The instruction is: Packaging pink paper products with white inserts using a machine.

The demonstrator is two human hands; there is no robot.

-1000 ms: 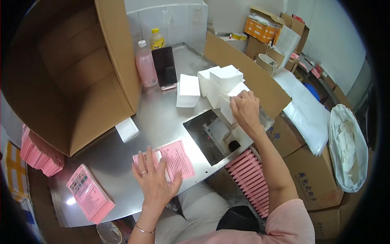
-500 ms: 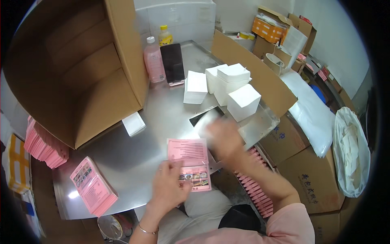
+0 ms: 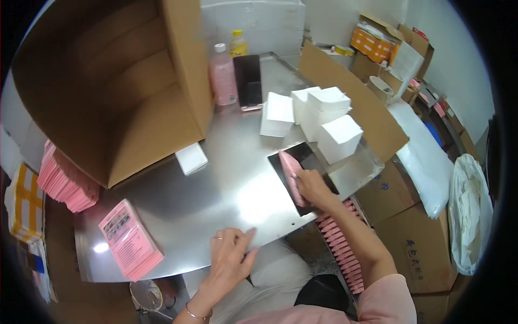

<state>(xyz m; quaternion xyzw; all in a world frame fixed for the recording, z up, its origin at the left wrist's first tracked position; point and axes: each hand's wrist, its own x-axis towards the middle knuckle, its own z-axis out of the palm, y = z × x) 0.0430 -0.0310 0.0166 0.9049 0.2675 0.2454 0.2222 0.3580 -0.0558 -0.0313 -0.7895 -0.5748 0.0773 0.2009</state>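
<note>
My right hand (image 3: 313,186) grips a flat pink printed packet (image 3: 292,175), which stands on its edge over a dark rectangle (image 3: 310,162) in the metal table. Whether that rectangle is an opening or a panel, I cannot tell. Empty, with its fingers apart, my left hand (image 3: 229,254) hovers at the table's front edge. Beyond my right hand rise several stacks of white folded napkins (image 3: 339,137). A pile of pink packets (image 3: 131,239) lies at the left of the table. One small white stack (image 3: 191,159) sits beside the big carton.
A large open carton (image 3: 186,70) takes up the back left. Behind stand a pink bottle (image 3: 223,78) and a dark phone (image 3: 247,83). More pink packets (image 3: 65,178) are stacked at far left. Below the table's right edge is a row of pink packets (image 3: 342,248), beside brown cartons (image 3: 415,237).
The pink packet has left the table's front edge under my left hand and is now in my right hand over the dark rectangle. My left hand is empty. The whole view has shifted slightly.
</note>
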